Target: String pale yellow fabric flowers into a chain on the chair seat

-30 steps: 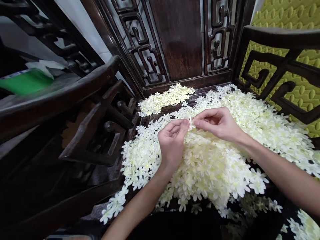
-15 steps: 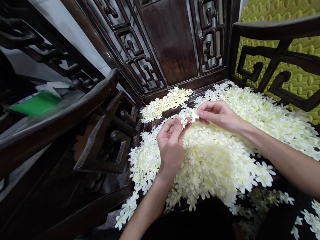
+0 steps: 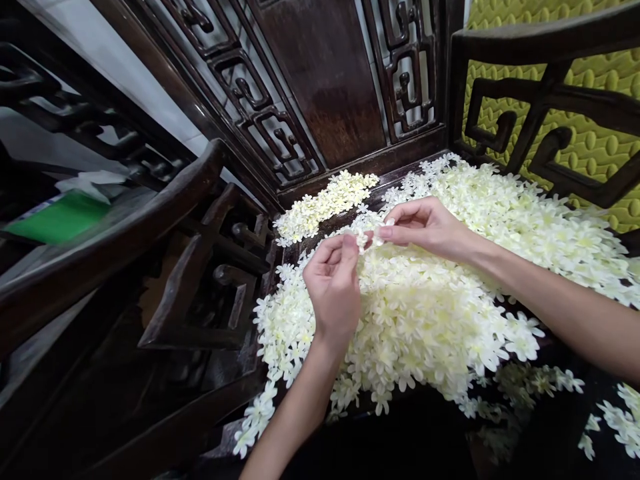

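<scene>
My left hand (image 3: 334, 280) is closed, with a small white flower (image 3: 361, 239) pinched at its fingertips. Close against it, my right hand (image 3: 425, 228) pinches another small white flower (image 3: 388, 225) between thumb and forefinger. The two flowers nearly meet, and fingers cover part of both; I cannot tell whether they touch. Under both hands spreads a large heap of pale yellow-white flowers (image 3: 420, 327), which look artificial. Behind the hands, a narrower pile of yellowish flowers (image 3: 327, 205) lies apart along the back of the dark wooden seat (image 3: 345, 224).
A carved wooden backrest (image 3: 335, 87) rises behind the seat. Openwork armrests stand at left (image 3: 200, 267) and right (image 3: 545, 100). Yellow quilted padding (image 3: 595, 73) shows beyond the right one. Far left lies a green flat object (image 3: 60, 217). More flowers (image 3: 623, 423) are at lower right.
The right hand has come closer to the left, bringing its flower up to the other one. The whole view has shifted slightly.
</scene>
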